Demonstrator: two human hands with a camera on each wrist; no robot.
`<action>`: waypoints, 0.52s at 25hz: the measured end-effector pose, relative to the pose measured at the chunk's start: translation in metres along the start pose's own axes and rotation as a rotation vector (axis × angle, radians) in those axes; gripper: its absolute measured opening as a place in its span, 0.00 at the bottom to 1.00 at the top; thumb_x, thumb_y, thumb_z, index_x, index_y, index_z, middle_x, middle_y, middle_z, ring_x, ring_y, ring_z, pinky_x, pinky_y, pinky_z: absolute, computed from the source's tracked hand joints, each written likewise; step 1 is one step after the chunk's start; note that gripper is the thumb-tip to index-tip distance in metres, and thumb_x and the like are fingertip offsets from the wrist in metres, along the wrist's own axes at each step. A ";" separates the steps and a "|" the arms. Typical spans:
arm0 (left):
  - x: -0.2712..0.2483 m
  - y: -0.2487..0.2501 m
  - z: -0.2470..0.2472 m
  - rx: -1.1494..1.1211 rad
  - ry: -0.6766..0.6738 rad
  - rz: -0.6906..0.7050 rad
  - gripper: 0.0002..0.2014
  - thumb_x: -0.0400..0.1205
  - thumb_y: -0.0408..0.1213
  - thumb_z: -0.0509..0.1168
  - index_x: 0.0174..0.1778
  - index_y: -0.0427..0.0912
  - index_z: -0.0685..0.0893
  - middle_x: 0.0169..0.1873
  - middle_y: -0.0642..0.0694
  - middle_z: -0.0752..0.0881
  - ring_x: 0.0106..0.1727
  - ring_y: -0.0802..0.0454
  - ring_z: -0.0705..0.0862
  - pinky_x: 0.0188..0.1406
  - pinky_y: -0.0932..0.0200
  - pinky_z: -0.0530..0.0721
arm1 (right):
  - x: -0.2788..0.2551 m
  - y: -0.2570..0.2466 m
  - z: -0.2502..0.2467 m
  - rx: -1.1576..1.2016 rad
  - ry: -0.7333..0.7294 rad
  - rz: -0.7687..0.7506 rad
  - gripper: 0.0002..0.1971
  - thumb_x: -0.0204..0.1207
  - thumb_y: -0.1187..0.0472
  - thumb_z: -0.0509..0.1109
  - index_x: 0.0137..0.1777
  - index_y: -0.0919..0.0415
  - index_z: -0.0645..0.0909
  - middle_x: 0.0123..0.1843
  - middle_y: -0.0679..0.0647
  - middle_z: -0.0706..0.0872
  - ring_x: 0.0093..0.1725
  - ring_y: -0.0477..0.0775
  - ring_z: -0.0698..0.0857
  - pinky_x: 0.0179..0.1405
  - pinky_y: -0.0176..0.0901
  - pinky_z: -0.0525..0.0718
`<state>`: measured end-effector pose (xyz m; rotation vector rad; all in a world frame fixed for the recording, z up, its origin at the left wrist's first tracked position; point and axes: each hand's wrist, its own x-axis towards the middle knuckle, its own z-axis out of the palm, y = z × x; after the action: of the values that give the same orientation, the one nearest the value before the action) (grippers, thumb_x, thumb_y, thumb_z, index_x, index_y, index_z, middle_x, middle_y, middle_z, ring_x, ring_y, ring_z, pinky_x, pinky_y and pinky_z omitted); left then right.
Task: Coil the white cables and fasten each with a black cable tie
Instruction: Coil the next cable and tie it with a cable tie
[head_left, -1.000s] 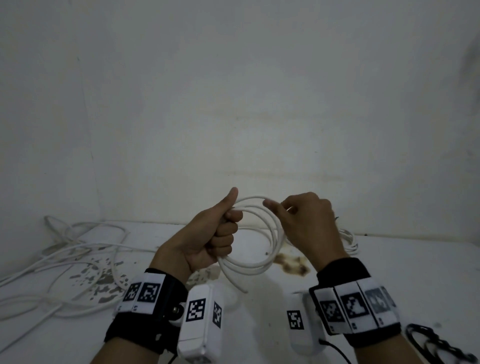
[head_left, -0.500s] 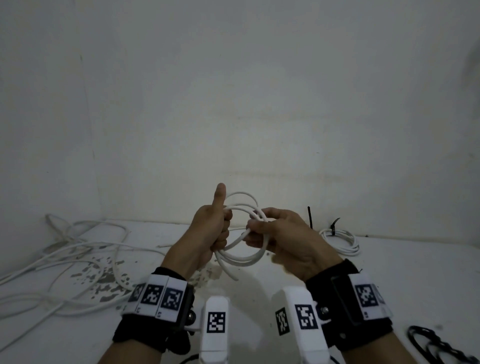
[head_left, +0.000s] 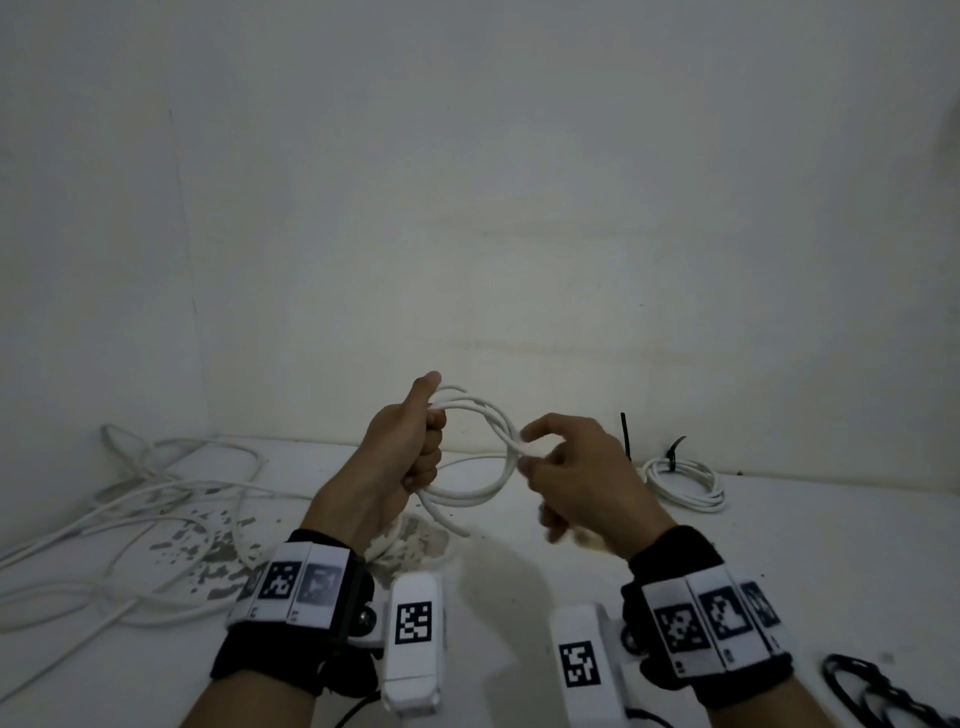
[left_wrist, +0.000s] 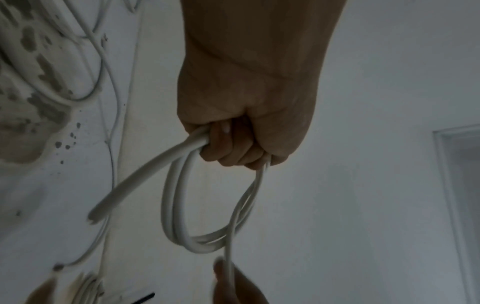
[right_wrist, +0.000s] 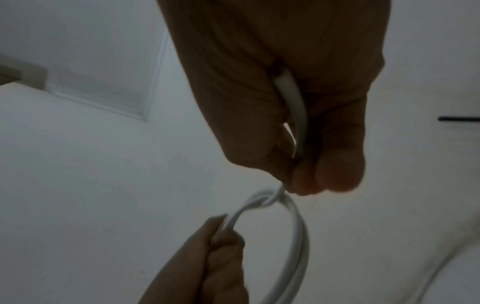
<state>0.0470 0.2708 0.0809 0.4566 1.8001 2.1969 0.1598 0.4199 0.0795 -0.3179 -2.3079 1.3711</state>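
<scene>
Left hand (head_left: 402, 457) fisted round one side of the white round-section cable coil (head_left: 470, 491), thumb up; right hand (head_left: 569, 480) pinches the coil's far side, where a strand crosses the loops, the whole held in the air between the two. A short free cable end (left_wrist: 124, 185) juts below the left fist. Risk: if the right pinch slackens, the stiff loops likely spring apart, since no tie is on yet. The black plastic cable tie (head_left: 625, 435) stands just beyond the right hand beside a white coil already tied (head_left: 685, 480), so reaching for it leaves one hand holding.

wall (head_left: 467, 182): plain white, dim | surface (head_left: 831, 545): white, flaking grey patches at left | corner: far left
</scene>
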 end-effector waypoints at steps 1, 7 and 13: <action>0.002 -0.001 -0.003 -0.003 0.033 0.003 0.23 0.86 0.53 0.61 0.28 0.48 0.67 0.18 0.53 0.59 0.17 0.56 0.55 0.14 0.65 0.55 | 0.000 -0.002 -0.006 -0.019 0.010 0.010 0.05 0.82 0.64 0.69 0.56 0.58 0.82 0.31 0.57 0.82 0.17 0.48 0.80 0.15 0.38 0.77; 0.011 -0.003 -0.011 -0.131 0.086 -0.064 0.22 0.83 0.47 0.66 0.26 0.47 0.67 0.16 0.55 0.57 0.14 0.57 0.54 0.10 0.66 0.55 | 0.006 -0.004 -0.013 -0.004 0.082 -0.008 0.06 0.82 0.59 0.67 0.44 0.59 0.80 0.19 0.43 0.73 0.13 0.41 0.68 0.16 0.34 0.65; 0.014 0.002 -0.012 -0.449 0.083 -0.111 0.21 0.87 0.44 0.57 0.26 0.49 0.64 0.12 0.55 0.57 0.10 0.59 0.53 0.08 0.69 0.52 | -0.004 -0.005 0.002 0.080 -0.250 0.141 0.17 0.89 0.48 0.56 0.53 0.61 0.79 0.40 0.62 0.91 0.34 0.61 0.89 0.31 0.51 0.88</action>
<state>0.0293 0.2651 0.0814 0.1649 1.2684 2.4683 0.1627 0.4139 0.0820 -0.3036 -2.4615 1.6509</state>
